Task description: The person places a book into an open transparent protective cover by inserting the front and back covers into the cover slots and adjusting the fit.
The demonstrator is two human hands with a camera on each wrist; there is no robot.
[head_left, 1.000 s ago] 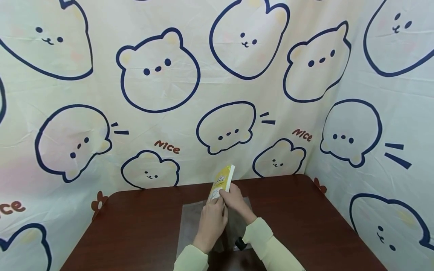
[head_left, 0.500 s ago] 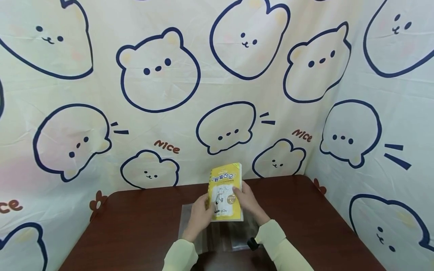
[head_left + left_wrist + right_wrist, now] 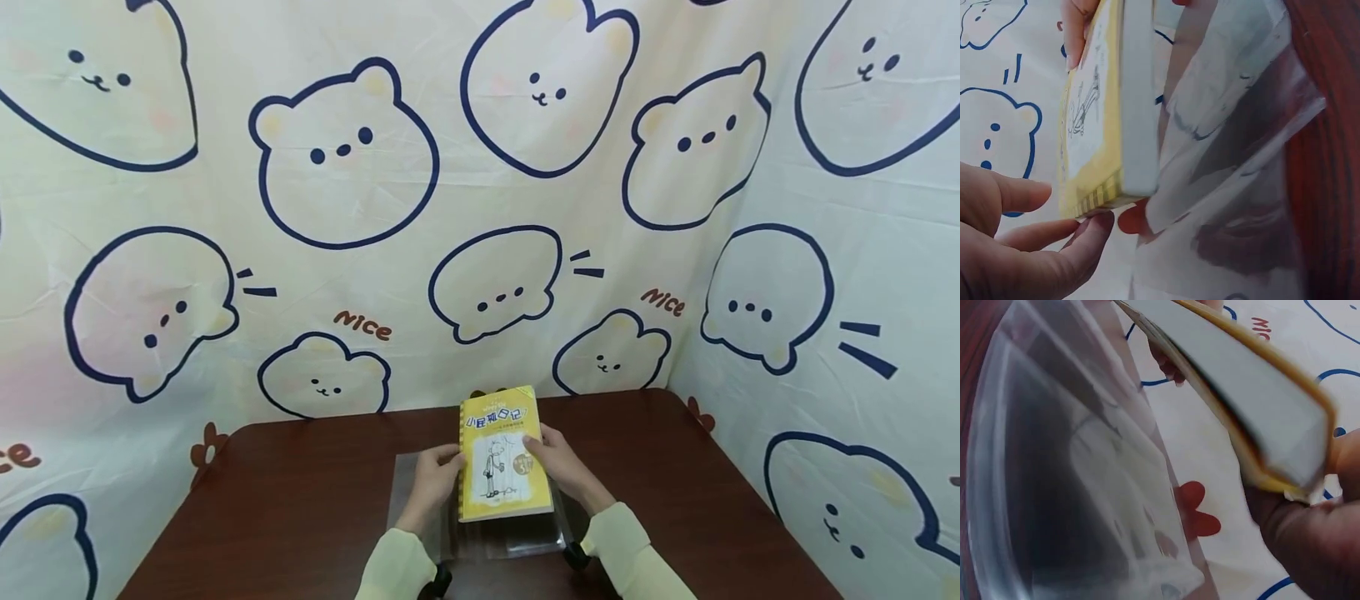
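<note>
A yellow paperback book (image 3: 498,454) with a white panel and a line drawing on its front is held up over the table, cover facing me. My right hand (image 3: 566,467) grips its right edge, thumb on the front cover and fingers behind. At the striped spine is my left hand (image 3: 435,483); in the left wrist view its fingertips touch the spine from below, while the thumb stands a little off the cover. Under the book lies a clear plastic book cover (image 3: 517,546), spread flat with its sheets loosely lifted in the right wrist view (image 3: 1047,456).
The dark brown wooden table (image 3: 300,500) runs back to a pale cloth (image 3: 405,275) printed with blue bear outlines. That cloth hangs close behind the table and on both sides. Black bands (image 3: 576,556) sit at the sleeve ends.
The book has turned from edge-on to face me, then come lower and nearer. My left hand has shifted from below the book to its spine, and its thumb has come off the cover.
</note>
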